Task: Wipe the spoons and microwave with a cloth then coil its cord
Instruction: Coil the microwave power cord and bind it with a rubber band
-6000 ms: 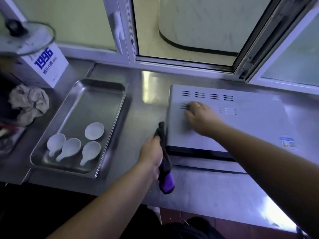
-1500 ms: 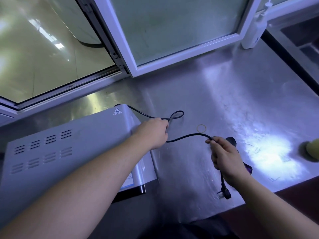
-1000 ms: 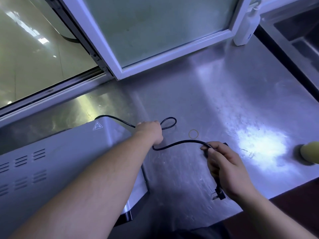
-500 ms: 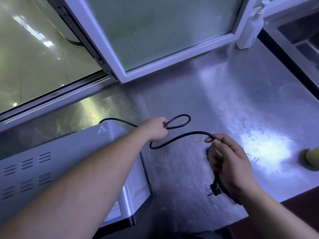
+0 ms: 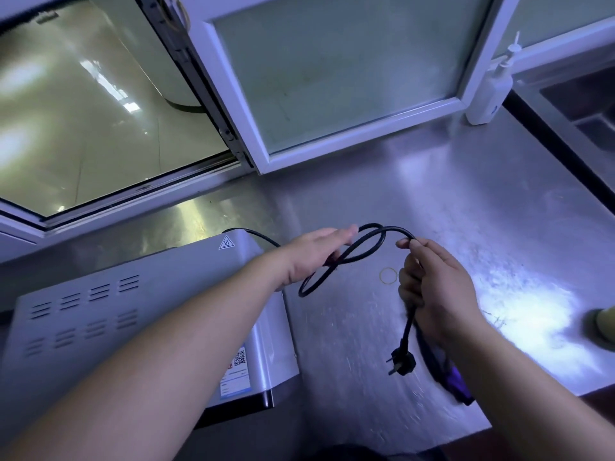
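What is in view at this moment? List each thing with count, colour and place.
microwave: 1, silver-grey, lower left on counter
cord: 1, black, from behind microwave, looped between both hands
plug: 1, black, dangling below right hand
rubber band: 1, yellowish, flat on counter
cloth: 1, dark purple, under right hand
bottle: 1, white, upper right by window
window: 1, white-framed, behind counter
counter: 1, steel
left hand: holds cord loop
right hand: fingers pinch cord

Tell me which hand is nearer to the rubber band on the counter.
Right. The right hand, gripping the cord, is just right of the rubber band. The left hand holds the cord's loop farther away, up and left of it.
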